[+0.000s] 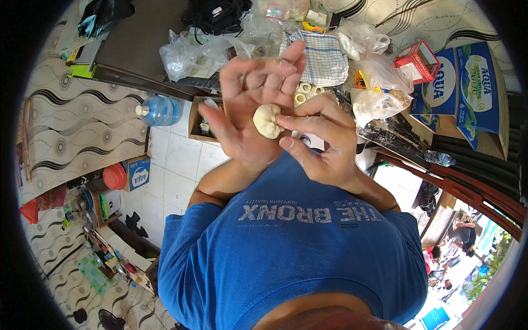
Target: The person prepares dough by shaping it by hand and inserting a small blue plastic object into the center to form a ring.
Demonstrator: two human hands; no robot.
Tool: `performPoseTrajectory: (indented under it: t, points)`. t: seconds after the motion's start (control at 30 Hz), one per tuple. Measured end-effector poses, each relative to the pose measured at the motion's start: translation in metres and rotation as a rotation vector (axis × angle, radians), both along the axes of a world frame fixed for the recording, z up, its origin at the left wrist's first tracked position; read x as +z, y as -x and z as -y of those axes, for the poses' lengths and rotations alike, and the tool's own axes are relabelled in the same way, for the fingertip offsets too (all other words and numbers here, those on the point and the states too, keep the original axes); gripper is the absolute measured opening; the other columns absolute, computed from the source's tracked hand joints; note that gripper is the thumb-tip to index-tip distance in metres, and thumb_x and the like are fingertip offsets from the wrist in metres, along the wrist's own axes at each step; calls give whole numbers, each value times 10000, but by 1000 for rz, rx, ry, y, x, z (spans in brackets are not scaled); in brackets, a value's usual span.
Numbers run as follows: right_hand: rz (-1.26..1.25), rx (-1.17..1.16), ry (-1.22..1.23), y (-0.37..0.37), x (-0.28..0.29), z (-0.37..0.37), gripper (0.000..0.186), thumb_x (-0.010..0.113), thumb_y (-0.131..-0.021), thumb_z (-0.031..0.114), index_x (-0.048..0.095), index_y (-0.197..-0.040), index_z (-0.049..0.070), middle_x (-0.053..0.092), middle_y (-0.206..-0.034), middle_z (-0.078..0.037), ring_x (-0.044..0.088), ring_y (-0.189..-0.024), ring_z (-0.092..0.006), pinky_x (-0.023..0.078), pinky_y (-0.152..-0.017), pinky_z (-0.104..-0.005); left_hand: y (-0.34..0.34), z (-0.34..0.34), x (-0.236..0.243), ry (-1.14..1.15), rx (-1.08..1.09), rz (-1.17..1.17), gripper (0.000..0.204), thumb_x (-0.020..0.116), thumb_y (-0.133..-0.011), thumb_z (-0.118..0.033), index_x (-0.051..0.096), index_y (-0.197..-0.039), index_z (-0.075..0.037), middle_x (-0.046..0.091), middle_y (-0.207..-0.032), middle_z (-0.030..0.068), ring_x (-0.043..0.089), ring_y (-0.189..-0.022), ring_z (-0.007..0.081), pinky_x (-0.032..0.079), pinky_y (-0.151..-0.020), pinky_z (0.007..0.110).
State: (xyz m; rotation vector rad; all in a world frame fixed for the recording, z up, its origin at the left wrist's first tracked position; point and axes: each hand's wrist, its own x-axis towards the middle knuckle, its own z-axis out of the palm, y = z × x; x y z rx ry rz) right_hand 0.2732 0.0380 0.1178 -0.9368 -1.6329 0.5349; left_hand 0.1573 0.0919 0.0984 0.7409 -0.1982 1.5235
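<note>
My left hand is palm up with fingers loosely spread and slightly curled, holding a pale, pleated lump of dough in its palm. My right hand reaches in from the right, its index fingertip touching the dough's side and its thumb apart, just below it. Behind the hands, several pale ring-shaped pieces lie on the counter beside a folded checked cloth and crumpled plastic bags.
Blue cardboard boxes and a red box stand at right. A water jug and a wooden crate sit left of me. A red tub is farther left. Through the doorway at lower right, people are outside.
</note>
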Motion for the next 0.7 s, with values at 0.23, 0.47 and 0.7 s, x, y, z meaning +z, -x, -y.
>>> performPoseTrajectory:
  t: [0.23,0.47,0.7]
  points:
    - [14,-148,-7,-4,-9,-1,262,855,-678,80,760,-922,93,614,-859,-34,548,-808,-213,450,-682,-315,-3,-6,-9,76,-389,101,736,120,-1013,-648,437,-1353,-77,575,-1290,248,381,-1405,427,265,-1200,524]
    - [166,-194,-88,-7,-8,-2,190,822,-726,61,733,-894,65,590,-819,-45,549,-794,-208,453,-688,-314,-9,-6,-13,86,-444,-12,813,111,-985,-698,419,-1362,-48,495,-1390,264,295,-1461,385,237,-1216,496]
    - [40,-203,77,-5,-8,-2,123,777,-753,18,713,-853,50,597,-800,-54,543,-740,-212,442,-665,-309,-9,-6,-14,-8,-276,-217,815,182,-983,-705,426,-1344,-15,508,-1378,255,326,-1447,379,226,-1209,489]
